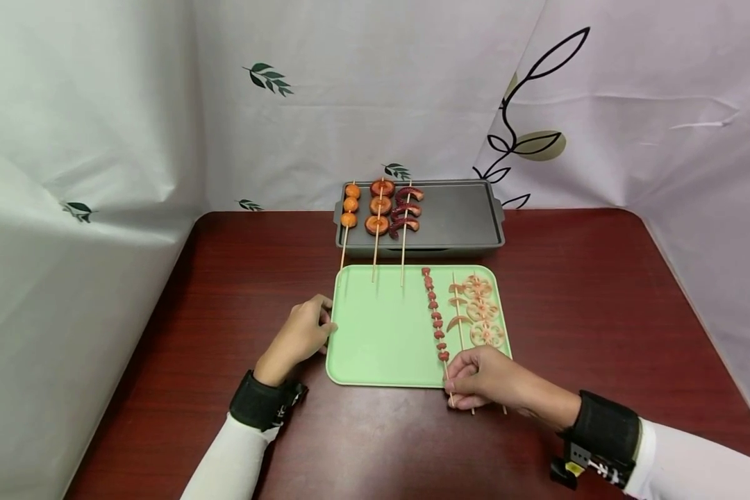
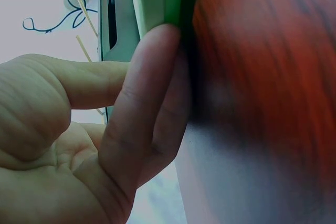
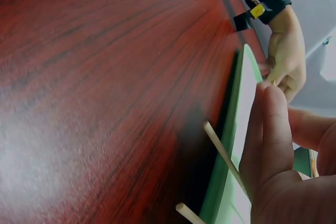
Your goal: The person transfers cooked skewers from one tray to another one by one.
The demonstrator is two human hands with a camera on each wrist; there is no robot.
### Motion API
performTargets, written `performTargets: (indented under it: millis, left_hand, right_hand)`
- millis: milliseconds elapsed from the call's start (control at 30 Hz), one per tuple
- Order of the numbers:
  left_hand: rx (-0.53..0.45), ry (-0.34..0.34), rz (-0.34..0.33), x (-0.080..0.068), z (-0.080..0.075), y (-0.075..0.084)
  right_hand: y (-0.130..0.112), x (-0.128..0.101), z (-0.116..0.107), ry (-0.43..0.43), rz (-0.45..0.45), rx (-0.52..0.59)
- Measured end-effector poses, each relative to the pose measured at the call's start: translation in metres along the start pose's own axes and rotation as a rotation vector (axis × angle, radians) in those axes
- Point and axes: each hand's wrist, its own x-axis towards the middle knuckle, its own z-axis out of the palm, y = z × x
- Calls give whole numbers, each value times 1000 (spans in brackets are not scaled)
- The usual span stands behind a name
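Curled fingers and thumb of the right hand [image 1: 484, 378] pinch the near end of a thin wooden skewer of small red pieces [image 1: 436, 316], at the front edge of a pale green tray [image 1: 381, 340]; in the right wrist view the fingers [image 3: 273, 135] press together over the stick just above the tray rim. Two more skewers lie just beside it on the tray's right side: a skewer of pale curved pieces [image 1: 457, 305] and a skewer of lotus root slices [image 1: 481, 309], their bare ends sticking out past the hand. Across the tray, the left hand [image 1: 300, 333] rests on the dark red wooden table [image 1: 225, 278] with loosely bent fingers touching the tray's left edge; the left wrist view shows a fingertip [image 2: 157, 51] against the green rim. Farther back, touching the tray's far edge, sits a dark grey griddle pan [image 1: 456, 219] holding three skewers at its left: orange balls [image 1: 350, 205], round brown slices [image 1: 380, 206] and dark red curved sausages [image 1: 405, 210], their sticks reaching over onto the tray.
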Motion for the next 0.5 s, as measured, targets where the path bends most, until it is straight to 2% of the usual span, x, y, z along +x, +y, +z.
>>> performTargets:
  millis: [167,500]
  left_hand:
    - [1,0,7,0,0,0]
    - [-1,4,5,0,0,0]
  right_hand:
    - [-2,2,-4,5,-4,-81]
    - [-6,8,-11,-13,-14,-163]
